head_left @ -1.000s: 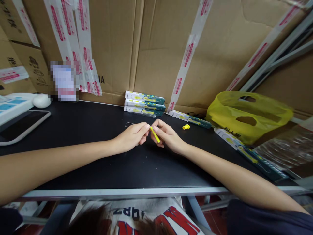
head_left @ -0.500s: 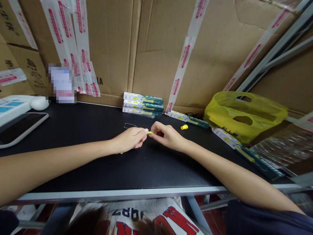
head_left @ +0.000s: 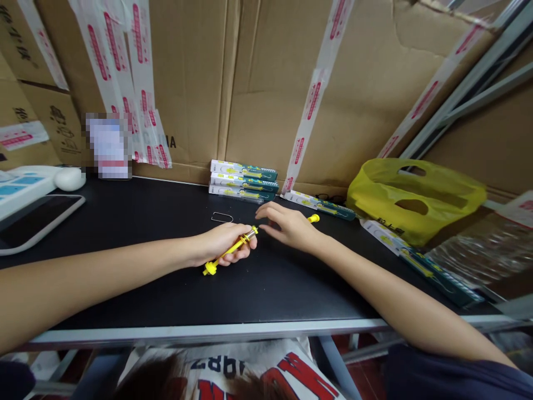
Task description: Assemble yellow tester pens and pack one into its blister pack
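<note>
My left hand (head_left: 225, 243) is closed around a slim yellow plastic tool (head_left: 234, 247) with a silver metal collar near its upper end. The tool slants, its wider knobbed end pointing down towards me. Just right of the tip is my right hand (head_left: 287, 225), thumb and fingers apart and holding nothing that I can see. Behind my left hand a thin bent wire piece (head_left: 222, 216) lies on the black tabletop (head_left: 266, 289). A small yellow plastic cap-like part (head_left: 313, 218) rests beyond my right hand.
Several printed boxes (head_left: 244, 182) are stacked at the back. Another printed box (head_left: 320, 205) lies right of them, and one more (head_left: 420, 261) further right. A yellow plastic bag (head_left: 416, 194) stands at the right. A phone (head_left: 41, 222) and a white device (head_left: 25, 183) are at the left.
My right hand has drawn slightly away from the tool's tip and its fingers have parted. My left hand has turned, bringing the yellow tool into view along its length.
</note>
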### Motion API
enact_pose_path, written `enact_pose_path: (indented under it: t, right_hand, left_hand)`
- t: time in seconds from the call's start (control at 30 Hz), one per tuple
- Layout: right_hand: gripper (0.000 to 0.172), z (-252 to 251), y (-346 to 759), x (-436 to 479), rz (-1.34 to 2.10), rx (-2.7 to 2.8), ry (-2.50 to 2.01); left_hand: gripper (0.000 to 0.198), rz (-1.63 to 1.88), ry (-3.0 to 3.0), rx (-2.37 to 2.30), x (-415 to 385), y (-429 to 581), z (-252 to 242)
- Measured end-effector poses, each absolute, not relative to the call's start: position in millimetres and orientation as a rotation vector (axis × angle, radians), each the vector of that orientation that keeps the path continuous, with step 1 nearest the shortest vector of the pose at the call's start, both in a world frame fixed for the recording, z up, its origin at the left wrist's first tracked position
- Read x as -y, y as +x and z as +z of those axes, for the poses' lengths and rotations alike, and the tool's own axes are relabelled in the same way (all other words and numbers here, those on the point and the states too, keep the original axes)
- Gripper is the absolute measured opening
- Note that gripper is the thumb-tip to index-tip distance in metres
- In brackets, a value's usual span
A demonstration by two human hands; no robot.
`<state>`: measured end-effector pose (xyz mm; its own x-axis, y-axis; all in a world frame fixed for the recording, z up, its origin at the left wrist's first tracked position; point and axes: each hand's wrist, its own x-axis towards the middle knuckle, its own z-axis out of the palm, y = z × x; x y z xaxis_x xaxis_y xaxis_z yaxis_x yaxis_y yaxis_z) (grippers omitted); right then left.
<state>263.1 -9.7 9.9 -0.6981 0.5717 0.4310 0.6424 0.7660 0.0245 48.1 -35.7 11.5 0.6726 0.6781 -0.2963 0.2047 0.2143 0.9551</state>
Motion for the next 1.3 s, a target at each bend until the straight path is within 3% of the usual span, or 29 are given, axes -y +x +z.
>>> enact_pose_path:
  t: [0.23, 0.57, 0.77, 1.1, 1.3]
  right_hand:
    - [0.015, 8.1, 282.1, -12.1, -0.349, 2.5, -1.182]
    - [0.013, -2.0, 280.1, -14.4, -0.349, 2.623, -1.207]
    - [0.013, -4.8, 276.8, -12.9, -0.358, 2.587, -1.192]
    - [0.013, -5.5, 267.8, -9.0, -0.338, 2.6, -1.172]
    - [0.018, -14.1, 266.1, -17.1, -0.341, 2.512, -1.149]
  left_hand:
    - [0.035, 0.506, 1.475, -0.843, 34.9, 46.2, 9.0]
    - [0.008, 0.508, 1.445, -0.939, 34.2, 50.4, 5.2]
    - [0.004, 0.495, 1.371, -0.936, 34.0, 48.6, 6.9]
    - [0.017, 0.431, 1.422, -0.897, 34.7, 45.4, 5.5]
    - [0.038, 0.413, 1.545, -0.888, 34.7, 44.4, 1.7]
